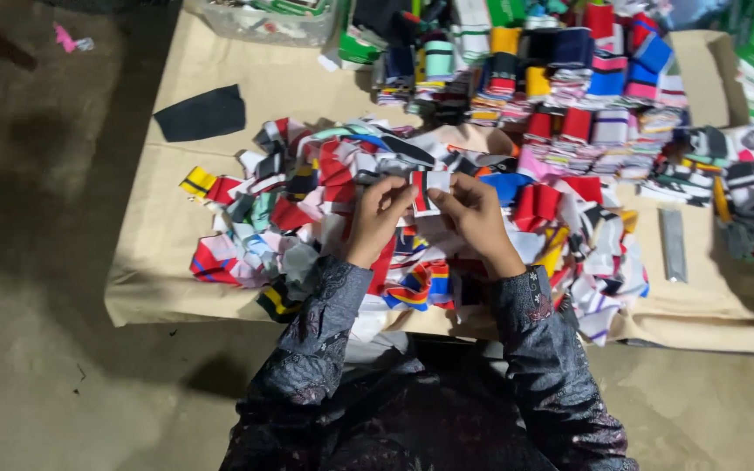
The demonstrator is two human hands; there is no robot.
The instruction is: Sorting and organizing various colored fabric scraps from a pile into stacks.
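Striped knit pieces everywhere, basically a heap of little ribbed cuff bits in red, white, blue and yellow dumped across a beige cloth on the floor. Both hands are up over the middle of the heap, sharing one strip, white with red and black bands. Left hand has its grip pinched shut on the strip's left edge, right hand pinched shut on the right edge, thumbs on top, so the piece sits stretched flat between them just above the pile.

If it were me doing this bit, I'd say keep the pinch right at the edges like that so the stripes stay visible and the knit doesn't curl up, and pull it only snug, not tight, since ribbing like this probably warps if you yank it. Holding it clear of the heap also seems smart so nothing else snags along.

Behind the heap there are sorted stacks of folded pieces, grouped by colour as far as I can tell. A lone black piece lies off to the left, and a flat grey bar sits on the cloth to the right; can't tell what it is.
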